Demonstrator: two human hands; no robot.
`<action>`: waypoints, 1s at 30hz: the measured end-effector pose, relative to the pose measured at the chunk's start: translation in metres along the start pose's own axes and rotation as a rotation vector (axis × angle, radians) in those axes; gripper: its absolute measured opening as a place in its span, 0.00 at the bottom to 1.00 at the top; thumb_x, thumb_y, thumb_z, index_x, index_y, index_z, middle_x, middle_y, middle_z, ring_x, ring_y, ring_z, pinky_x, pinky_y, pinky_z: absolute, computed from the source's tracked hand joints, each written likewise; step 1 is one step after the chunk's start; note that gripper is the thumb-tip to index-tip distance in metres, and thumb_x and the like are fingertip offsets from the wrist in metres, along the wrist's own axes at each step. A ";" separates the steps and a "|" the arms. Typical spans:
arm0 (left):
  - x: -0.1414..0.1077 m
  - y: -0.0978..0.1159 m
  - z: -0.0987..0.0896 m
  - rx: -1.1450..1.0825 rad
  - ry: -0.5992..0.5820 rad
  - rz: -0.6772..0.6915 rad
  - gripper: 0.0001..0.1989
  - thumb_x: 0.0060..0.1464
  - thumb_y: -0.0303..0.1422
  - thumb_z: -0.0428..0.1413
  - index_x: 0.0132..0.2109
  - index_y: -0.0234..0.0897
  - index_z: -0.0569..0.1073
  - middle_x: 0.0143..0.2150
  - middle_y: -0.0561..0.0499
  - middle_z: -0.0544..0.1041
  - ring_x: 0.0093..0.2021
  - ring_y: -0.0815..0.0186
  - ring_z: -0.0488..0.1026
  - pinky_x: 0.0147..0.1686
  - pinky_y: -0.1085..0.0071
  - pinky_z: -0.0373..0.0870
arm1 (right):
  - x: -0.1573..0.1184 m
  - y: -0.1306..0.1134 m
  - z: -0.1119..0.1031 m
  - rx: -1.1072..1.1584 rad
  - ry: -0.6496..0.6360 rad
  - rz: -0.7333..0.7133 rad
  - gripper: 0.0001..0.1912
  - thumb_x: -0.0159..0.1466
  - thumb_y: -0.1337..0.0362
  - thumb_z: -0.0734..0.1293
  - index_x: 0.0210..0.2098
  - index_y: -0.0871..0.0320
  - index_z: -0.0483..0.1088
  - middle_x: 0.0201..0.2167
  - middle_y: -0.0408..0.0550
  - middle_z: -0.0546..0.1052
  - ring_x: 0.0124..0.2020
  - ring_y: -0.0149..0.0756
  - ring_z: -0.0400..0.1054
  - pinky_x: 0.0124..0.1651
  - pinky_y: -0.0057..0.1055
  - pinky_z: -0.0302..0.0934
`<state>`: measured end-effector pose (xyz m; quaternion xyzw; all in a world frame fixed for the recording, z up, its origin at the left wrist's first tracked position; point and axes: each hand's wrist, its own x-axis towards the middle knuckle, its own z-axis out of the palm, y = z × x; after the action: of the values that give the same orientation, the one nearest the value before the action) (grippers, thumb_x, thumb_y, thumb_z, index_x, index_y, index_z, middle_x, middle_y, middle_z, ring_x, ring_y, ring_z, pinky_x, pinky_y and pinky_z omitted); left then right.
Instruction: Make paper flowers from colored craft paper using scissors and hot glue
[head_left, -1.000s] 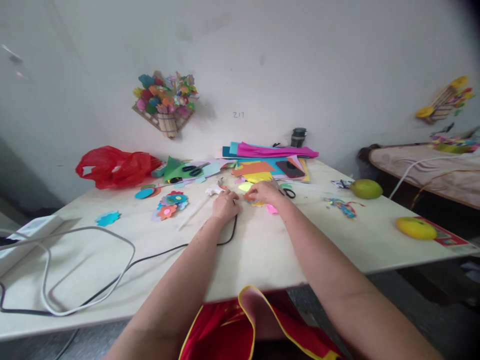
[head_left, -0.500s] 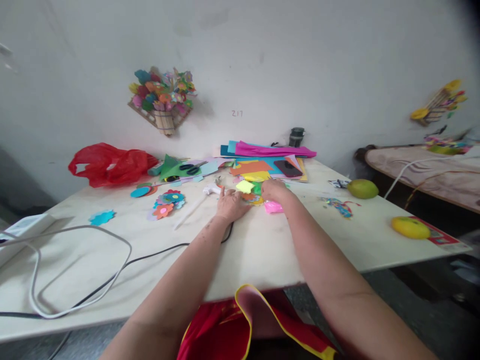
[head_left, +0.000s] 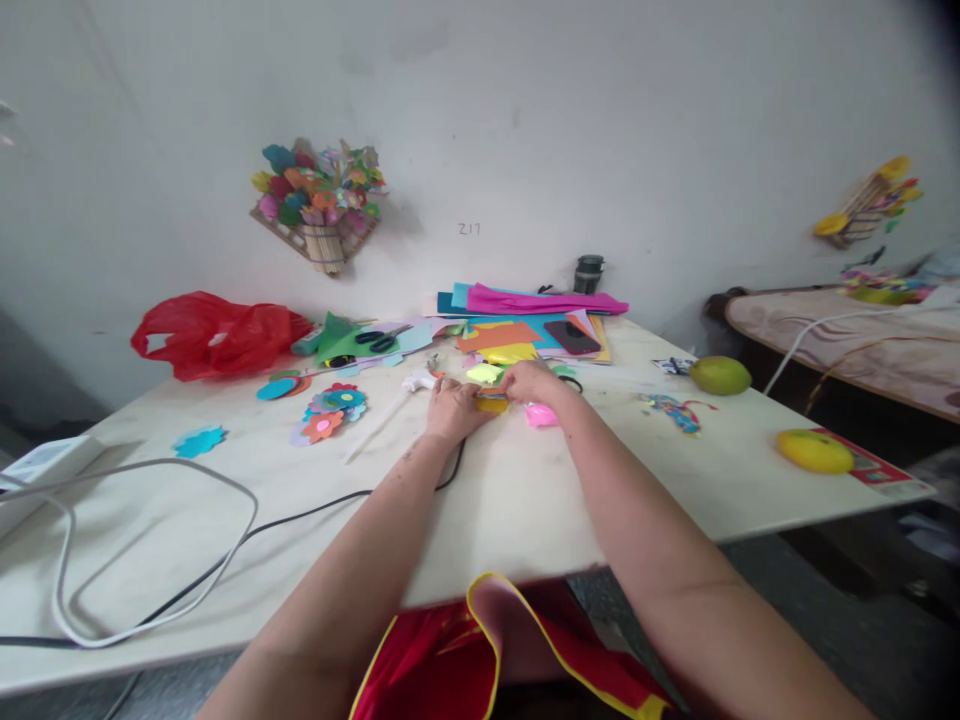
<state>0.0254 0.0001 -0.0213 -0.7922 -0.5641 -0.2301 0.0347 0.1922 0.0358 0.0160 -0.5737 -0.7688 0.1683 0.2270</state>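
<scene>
My left hand rests low over the table with its fingers curled at the left edge of an orange and yellow paper flower. My right hand pinches the same piece from the right; its fingertips partly hide it. Just behind them lies a bright yellow-green packet. A pink packet sits under my right wrist. Left of my left hand is a white glue gun with a pale stick. A black loop, like a scissors handle, shows beyond my right wrist.
Flower cutouts, blue cutouts and a red bag lie left. Behind are scissors, coloured sheets and a phone. Two mangoes are right. A black cord and white cable cross the left side.
My right hand has moved left, closer to my left hand, and now pinches the paper flower. The black loop beside my right wrist has come into view. The camera has shifted slightly.
</scene>
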 end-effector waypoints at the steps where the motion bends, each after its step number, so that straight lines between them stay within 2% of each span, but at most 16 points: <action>1: 0.000 0.000 0.000 -0.012 0.003 -0.005 0.23 0.42 0.44 0.60 0.45 0.39 0.74 0.40 0.45 0.76 0.49 0.56 0.66 0.58 0.60 0.50 | 0.000 -0.001 0.000 -0.111 -0.023 0.011 0.12 0.43 0.73 0.68 0.24 0.51 0.77 0.21 0.44 0.76 0.26 0.35 0.67 0.29 0.27 0.55; 3: 0.000 0.000 0.000 -0.036 0.013 -0.002 0.24 0.42 0.44 0.60 0.46 0.38 0.74 0.40 0.45 0.76 0.48 0.56 0.66 0.58 0.60 0.50 | -0.002 -0.004 -0.001 -0.269 -0.051 0.008 0.16 0.46 0.73 0.66 0.32 0.50 0.78 0.28 0.44 0.78 0.30 0.36 0.68 0.29 0.27 0.55; 5: 0.001 -0.002 0.001 -0.052 0.026 0.015 0.23 0.41 0.43 0.61 0.46 0.39 0.74 0.41 0.47 0.77 0.48 0.56 0.66 0.57 0.60 0.51 | -0.006 -0.008 -0.003 -0.322 -0.052 -0.020 0.17 0.49 0.72 0.65 0.36 0.50 0.78 0.32 0.45 0.79 0.32 0.37 0.69 0.30 0.27 0.55; 11: 0.000 -0.006 0.006 -0.077 0.078 0.042 0.22 0.44 0.48 0.58 0.43 0.39 0.75 0.39 0.47 0.77 0.47 0.56 0.67 0.58 0.58 0.50 | -0.014 -0.014 -0.008 -0.356 -0.063 -0.054 0.14 0.54 0.68 0.65 0.38 0.51 0.77 0.35 0.46 0.79 0.37 0.37 0.70 0.34 0.25 0.56; 15: 0.000 -0.007 0.006 -0.120 0.084 0.046 0.18 0.48 0.41 0.57 0.45 0.39 0.74 0.38 0.49 0.78 0.46 0.57 0.68 0.57 0.59 0.51 | -0.013 -0.015 -0.009 -0.361 -0.048 -0.058 0.13 0.55 0.68 0.64 0.37 0.53 0.77 0.33 0.47 0.79 0.36 0.36 0.70 0.32 0.24 0.55; 18: 0.001 -0.008 0.007 -0.143 0.093 0.030 0.22 0.45 0.35 0.59 0.50 0.38 0.71 0.38 0.49 0.78 0.47 0.56 0.67 0.55 0.59 0.53 | -0.010 -0.013 -0.008 -0.353 -0.017 -0.076 0.11 0.54 0.67 0.65 0.35 0.55 0.78 0.32 0.47 0.79 0.36 0.35 0.70 0.33 0.24 0.55; 21: 0.002 -0.009 0.008 -0.167 0.116 0.015 0.20 0.47 0.37 0.58 0.49 0.39 0.72 0.37 0.48 0.78 0.46 0.55 0.67 0.54 0.59 0.55 | -0.008 -0.011 -0.007 -0.343 0.011 -0.082 0.09 0.55 0.66 0.65 0.32 0.55 0.78 0.30 0.46 0.78 0.34 0.34 0.69 0.34 0.24 0.54; 26: 0.004 -0.013 0.013 -0.196 0.154 0.015 0.15 0.52 0.37 0.54 0.46 0.39 0.74 0.35 0.47 0.78 0.45 0.56 0.69 0.52 0.60 0.57 | -0.007 -0.007 -0.005 -0.299 0.052 -0.077 0.08 0.55 0.66 0.64 0.28 0.55 0.76 0.28 0.44 0.77 0.30 0.32 0.67 0.29 0.25 0.51; 30: 0.005 -0.016 0.015 -0.189 0.157 0.033 0.13 0.51 0.39 0.54 0.40 0.39 0.77 0.35 0.45 0.78 0.44 0.55 0.69 0.51 0.59 0.58 | -0.003 -0.003 -0.002 -0.330 0.151 -0.100 0.10 0.54 0.67 0.62 0.30 0.56 0.76 0.30 0.46 0.78 0.32 0.34 0.68 0.29 0.26 0.50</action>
<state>0.0175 0.0150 -0.0360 -0.7805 -0.5226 -0.3430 0.0078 0.1915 0.0322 0.0188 -0.5752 -0.7943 -0.0153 0.1951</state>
